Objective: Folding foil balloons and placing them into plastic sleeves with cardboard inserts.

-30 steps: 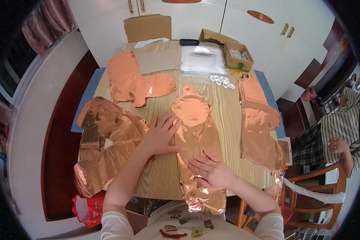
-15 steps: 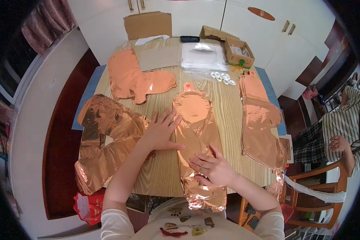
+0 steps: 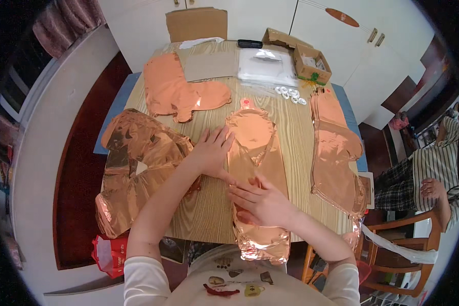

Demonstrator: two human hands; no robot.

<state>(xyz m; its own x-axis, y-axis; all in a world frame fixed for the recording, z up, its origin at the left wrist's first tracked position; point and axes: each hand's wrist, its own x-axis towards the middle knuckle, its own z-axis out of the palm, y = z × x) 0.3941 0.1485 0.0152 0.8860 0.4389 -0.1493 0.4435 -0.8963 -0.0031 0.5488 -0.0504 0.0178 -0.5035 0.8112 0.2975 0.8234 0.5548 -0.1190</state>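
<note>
A flat, folded rose-gold foil balloon [image 3: 252,130] lies lengthwise in front of me, its tab at the far end and its near end over the table's front edge. My left hand [image 3: 211,153] lies along the foil's left edge, fingers stretched out. Flat on the middle of the foil rests my right hand [image 3: 262,203], fingers extended and its tips close to my left thumb. Left of my left arm is a crumpled, shinier foil balloon [image 3: 132,153], partly hidden by the forearm. Another flat foil balloon [image 3: 163,86] lies farther back.
More layered foil balloons [image 3: 336,143] lie along the right side. At the back are clear plastic bags [image 3: 266,69], white rings [image 3: 289,94], a small cardboard box [image 3: 312,65] and a grey board [image 3: 209,66]. A person [image 3: 431,168] stands by a wooden chair [image 3: 403,250] at right.
My right hand has slid a little away from me and to the left over the foil, closer to my left hand. My left hand stays at the foil's left edge. The whole view has shifted slightly.
</note>
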